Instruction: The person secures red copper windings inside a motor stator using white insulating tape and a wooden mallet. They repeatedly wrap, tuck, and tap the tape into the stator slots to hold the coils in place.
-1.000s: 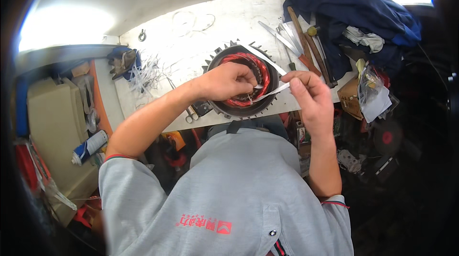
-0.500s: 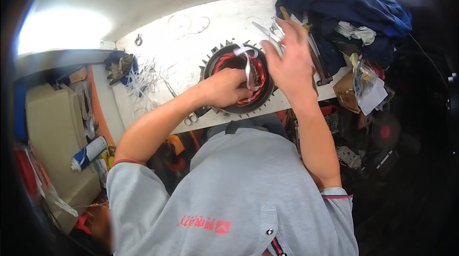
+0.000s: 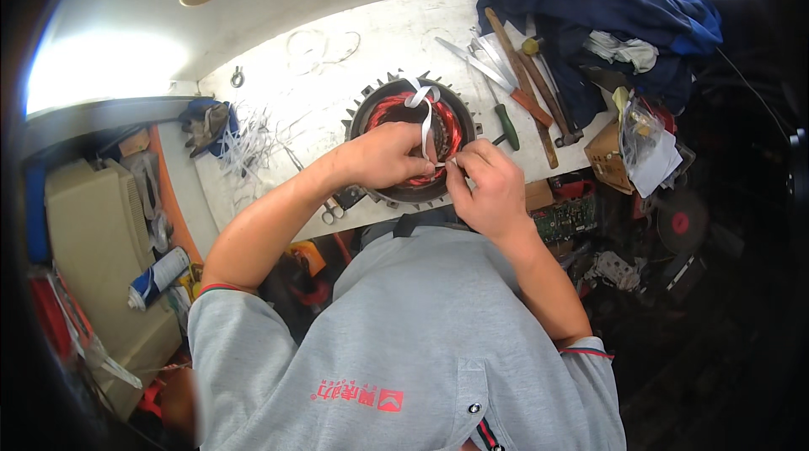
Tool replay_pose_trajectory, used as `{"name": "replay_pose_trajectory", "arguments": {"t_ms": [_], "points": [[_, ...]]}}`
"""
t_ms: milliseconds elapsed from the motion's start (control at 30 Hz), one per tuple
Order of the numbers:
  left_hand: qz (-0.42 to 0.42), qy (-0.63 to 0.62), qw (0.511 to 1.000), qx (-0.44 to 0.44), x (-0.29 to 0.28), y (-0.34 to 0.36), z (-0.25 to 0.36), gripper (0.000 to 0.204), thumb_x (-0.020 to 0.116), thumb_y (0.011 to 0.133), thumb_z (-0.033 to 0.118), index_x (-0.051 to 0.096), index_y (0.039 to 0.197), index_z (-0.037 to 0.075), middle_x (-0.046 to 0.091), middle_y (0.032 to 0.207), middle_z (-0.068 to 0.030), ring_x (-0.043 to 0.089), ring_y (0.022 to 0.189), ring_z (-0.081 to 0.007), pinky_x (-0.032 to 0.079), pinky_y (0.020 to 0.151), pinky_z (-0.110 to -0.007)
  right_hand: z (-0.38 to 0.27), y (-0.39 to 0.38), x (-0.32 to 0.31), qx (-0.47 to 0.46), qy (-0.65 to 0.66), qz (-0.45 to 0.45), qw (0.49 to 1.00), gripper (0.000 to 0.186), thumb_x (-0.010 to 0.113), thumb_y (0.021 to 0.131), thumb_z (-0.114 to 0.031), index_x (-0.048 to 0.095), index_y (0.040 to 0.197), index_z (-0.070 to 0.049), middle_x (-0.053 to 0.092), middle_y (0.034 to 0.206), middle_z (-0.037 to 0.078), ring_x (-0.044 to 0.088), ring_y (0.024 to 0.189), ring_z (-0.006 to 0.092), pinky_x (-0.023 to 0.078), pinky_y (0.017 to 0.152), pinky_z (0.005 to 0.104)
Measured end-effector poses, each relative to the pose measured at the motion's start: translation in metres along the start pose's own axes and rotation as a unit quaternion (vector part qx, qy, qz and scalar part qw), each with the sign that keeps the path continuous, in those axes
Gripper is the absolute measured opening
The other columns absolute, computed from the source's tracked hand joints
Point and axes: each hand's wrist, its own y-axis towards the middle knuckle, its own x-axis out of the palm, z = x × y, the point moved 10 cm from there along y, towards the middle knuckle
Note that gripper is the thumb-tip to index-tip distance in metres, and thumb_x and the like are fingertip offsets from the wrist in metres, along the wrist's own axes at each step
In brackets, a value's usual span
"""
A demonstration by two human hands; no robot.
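Note:
A motor stator with a finned dark metal housing (image 3: 363, 120) lies on the white workbench in front of me. Inside it is a ring of red copper windings (image 3: 453, 125). White lacing tape (image 3: 427, 129) loops up over the far side of the windings and runs down toward my fingers. My left hand (image 3: 389, 156) reaches over the stator's opening, its thumb and fingers closed on the tape at the near part of the windings. Just to its right, over the housing's near right edge, my right hand (image 3: 491, 192) pinches the tape's other stretch between thumb and forefinger.
Scissors (image 3: 334, 213) lie at the bench's near edge, left of the stator. To the right are a green-handled screwdriver (image 3: 506, 126), an orange-handled blade (image 3: 530, 107) and a hammer (image 3: 570, 136). White tape scraps (image 3: 245, 150) are heaped left; dark blue cloth (image 3: 607, 3) lies far right.
My right hand has come down from above the tools at the right to the stator's near right edge and now pinches the tape. My left hand stays at the windings.

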Motion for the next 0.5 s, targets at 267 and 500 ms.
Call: {"name": "replay_pose_trajectory", "arguments": {"t_ms": [267,500], "points": [[0.009,-0.014,0.994,-0.105,0.0,0.0,-0.011,0.019,0.072,0.078,0.005,0.068,0.096,0.001,0.07,0.086,-0.0124,0.068,0.083,-0.0206,0.053,0.074,-0.032,-0.017,-0.013,0.016,-0.068,-0.03,-0.06,0.995,0.005,0.07,0.076,-0.005,0.069,0.081,-0.003,0.058,0.082,0.008,0.059,0.073,0.0265,0.046,0.065,0.0374],[0.235,0.272,0.933,0.021,0.003,-0.025,0.036,0.01,0.063,0.079,0.007,0.059,0.087,0.003,0.061,0.081,-0.014,0.066,0.084,-0.0326,0.056,0.066,-0.046,0.008,-0.004,0.013,0.021,-0.03,-0.079,0.996,0.021,0.065,0.079,-0.002,0.07,0.1,-0.001,0.061,0.095,0.01,0.065,0.072,0.0314,0.053,0.065,0.0406]]}}
